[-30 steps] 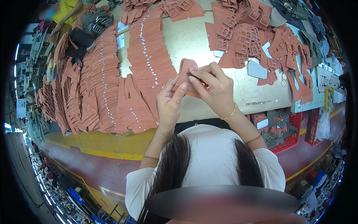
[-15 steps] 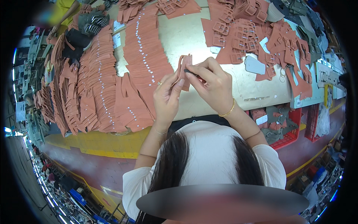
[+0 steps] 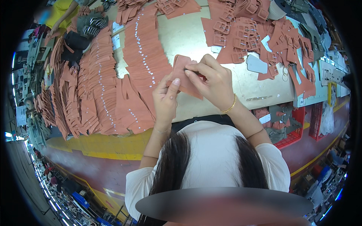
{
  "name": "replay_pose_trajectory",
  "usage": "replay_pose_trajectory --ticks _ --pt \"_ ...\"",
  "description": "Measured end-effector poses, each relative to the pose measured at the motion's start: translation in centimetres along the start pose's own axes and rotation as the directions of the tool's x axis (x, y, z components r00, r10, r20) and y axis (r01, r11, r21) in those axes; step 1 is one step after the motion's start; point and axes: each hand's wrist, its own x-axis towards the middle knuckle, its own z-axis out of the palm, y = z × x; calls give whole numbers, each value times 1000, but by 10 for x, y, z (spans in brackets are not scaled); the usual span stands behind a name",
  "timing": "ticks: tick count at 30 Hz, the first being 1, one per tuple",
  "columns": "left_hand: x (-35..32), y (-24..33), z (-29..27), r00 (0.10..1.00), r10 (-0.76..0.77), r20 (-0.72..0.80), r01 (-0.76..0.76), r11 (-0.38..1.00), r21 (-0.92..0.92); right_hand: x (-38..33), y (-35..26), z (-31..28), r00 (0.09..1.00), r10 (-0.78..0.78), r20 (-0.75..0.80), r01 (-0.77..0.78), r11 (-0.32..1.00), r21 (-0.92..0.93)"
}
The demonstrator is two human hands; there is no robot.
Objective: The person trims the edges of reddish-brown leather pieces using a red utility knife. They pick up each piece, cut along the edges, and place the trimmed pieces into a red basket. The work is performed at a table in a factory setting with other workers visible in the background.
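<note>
A flat salmon-coloured leather piece [image 3: 181, 64] is raised over the table, its broad face turned up. My left hand [image 3: 166, 96] grips its lower left edge, thumb on top and fingers beneath. At the piece's right side, my right hand [image 3: 215, 81] is closed in a pinch. A small dark, thin object [image 3: 185, 69] shows at those fingertips against the leather; most of it is hidden, so I cannot tell its kind.
Overlapping rows of salmon leather pieces [image 3: 100, 75] with small white tags cover the left side. Several buckled straps [image 3: 241, 37] lie at the back right, near a white card [image 3: 257, 64]. A red crate [image 3: 298, 126] stands below the table's right edge. Another person's arm [image 3: 64, 17] shows far left.
The leather piece has turned from nearly edge-on to show its broad face. Both hands have shifted slightly left, keeping their hold.
</note>
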Motion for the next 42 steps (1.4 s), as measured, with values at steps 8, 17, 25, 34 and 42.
replay_pose_trajectory --ticks 8,17,25,34,42 --pt "2 2 -4 996 -86 12 85 946 -311 -4 -1 6 1000 3 -3 -3 1000 3" --pt "1 0 0 999 -42 -15 37 968 -248 -2 -4 7 1000 -8 -21 8 1000 -12" --pt "-1 -2 -3 998 44 -47 -44 999 15 -1 -6 9 999 -16 -30 15 999 -36" --pt "0 -3 -1 972 235 8 -229 937 264 -1 -3 6 999 -36 -19 35 998 -52" --pt "6 7 -5 998 -48 -38 32 938 -345 0 2 3 1000 14 -19 -14 1000 -9"
